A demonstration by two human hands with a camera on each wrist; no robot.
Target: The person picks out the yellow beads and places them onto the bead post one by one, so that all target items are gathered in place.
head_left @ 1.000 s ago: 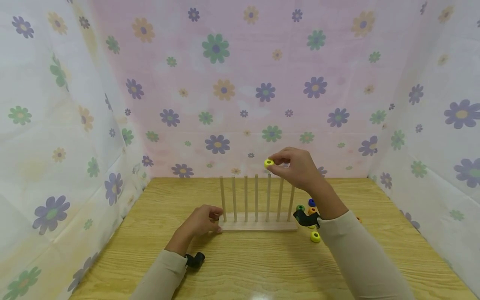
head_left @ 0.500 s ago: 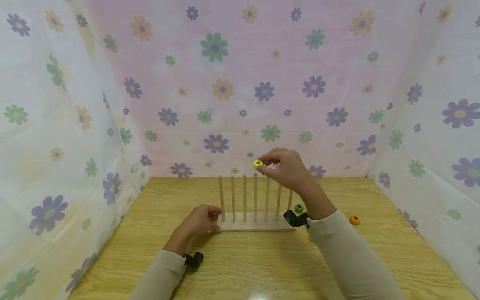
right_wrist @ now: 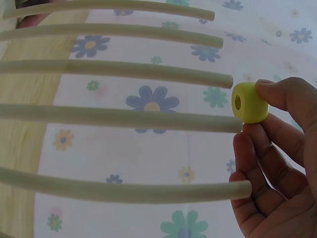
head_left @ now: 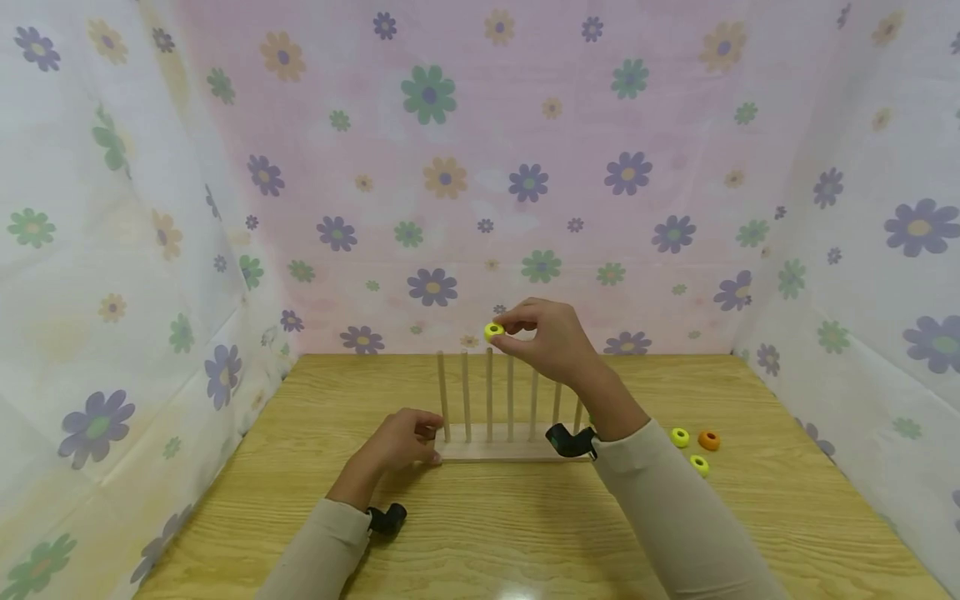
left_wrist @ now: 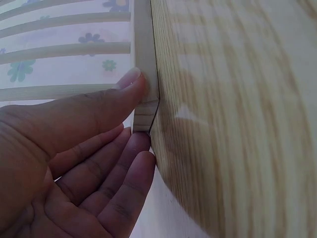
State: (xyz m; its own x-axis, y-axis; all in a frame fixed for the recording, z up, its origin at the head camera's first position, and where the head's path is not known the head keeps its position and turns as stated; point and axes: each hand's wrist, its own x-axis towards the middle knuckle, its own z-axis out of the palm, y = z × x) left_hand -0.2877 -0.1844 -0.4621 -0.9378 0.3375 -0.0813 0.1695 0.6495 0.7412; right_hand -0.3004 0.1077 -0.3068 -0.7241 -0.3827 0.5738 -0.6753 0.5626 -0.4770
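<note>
A wooden peg stand (head_left: 480,454) rests on the table with a row of several upright pegs (head_left: 490,400). At its left end, my left hand (head_left: 401,443) holds the base; the left wrist view shows the thumb (left_wrist: 89,111) on the base's edge and the fingers at its end. Between thumb and fingers of my right hand (head_left: 551,342) is a yellow bead (right_wrist: 256,106), held up by the tip of the third peg from the left. Its hole faces the pegs in the right wrist view. The other right fingers curl near the peg tips.
On the table (head_left: 480,533) to the right lie two yellow beads, one a loose yellow bead (head_left: 699,470), and an orange bead (head_left: 709,446). Black wrist cameras sit at both cuffs. Flowered cloth (head_left: 480,125) hangs behind and at both sides.
My right hand has moved left along the peg tops with the yellow bead, its forearm uncovering beads at the right and covering others. My left hand stays on the base.
</note>
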